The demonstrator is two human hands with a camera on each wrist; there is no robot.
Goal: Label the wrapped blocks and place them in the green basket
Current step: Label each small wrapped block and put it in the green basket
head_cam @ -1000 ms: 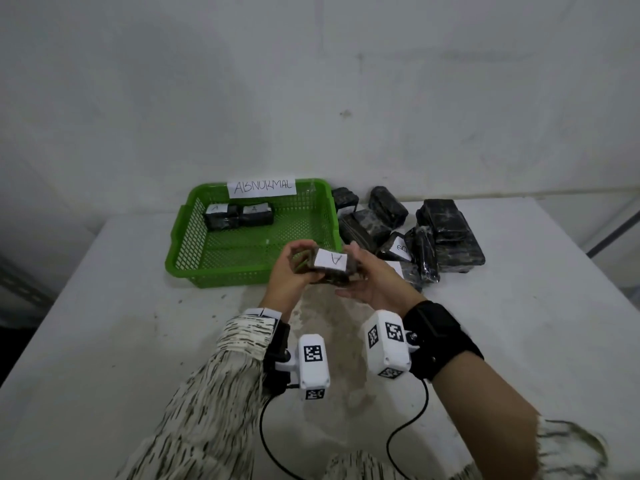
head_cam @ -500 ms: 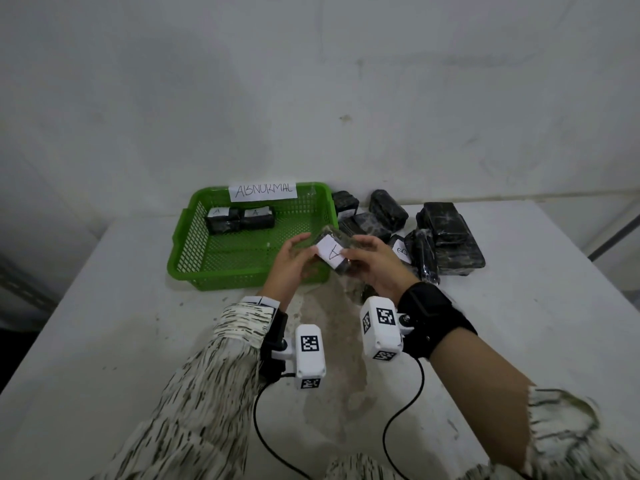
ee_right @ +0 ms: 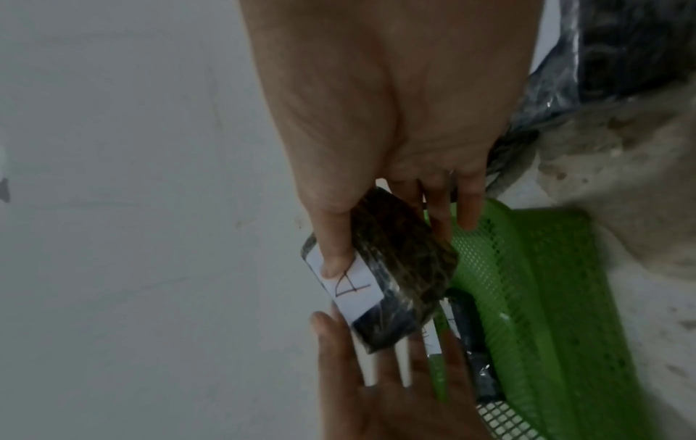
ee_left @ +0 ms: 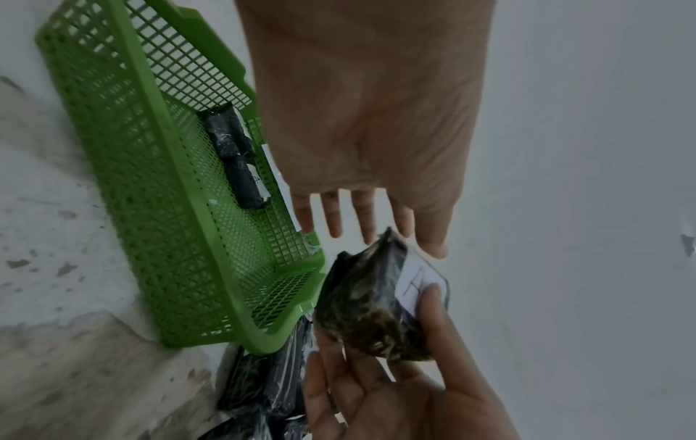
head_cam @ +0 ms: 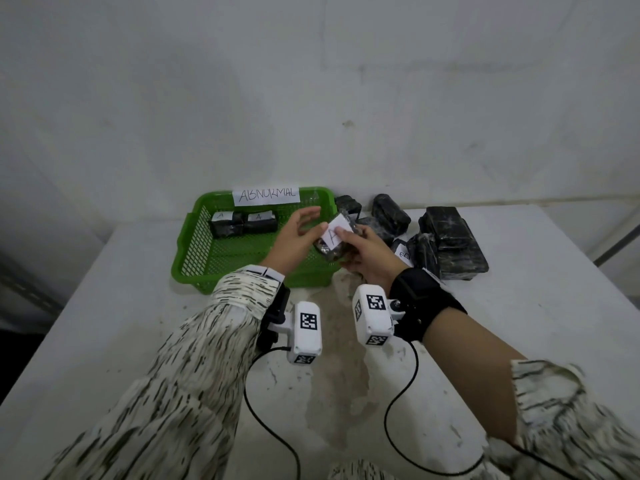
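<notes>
Over the mesh basket (head_cam: 194, 244), right hand (head_cam: 367, 251) grips glossy film-wrapped block (head_cam: 332, 252).

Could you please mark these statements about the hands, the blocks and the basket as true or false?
1. The right hand holds a wrapped block with a label reading A. True.
2. The left hand grips that block. False: its fingers are spread open beside it.
3. The green basket holds two labelled blocks. True.
4. The basket's sign reads NORMAL. False: it reads ABNORMAL.
5. The remaining blocks lie left of the basket. False: right.
</notes>
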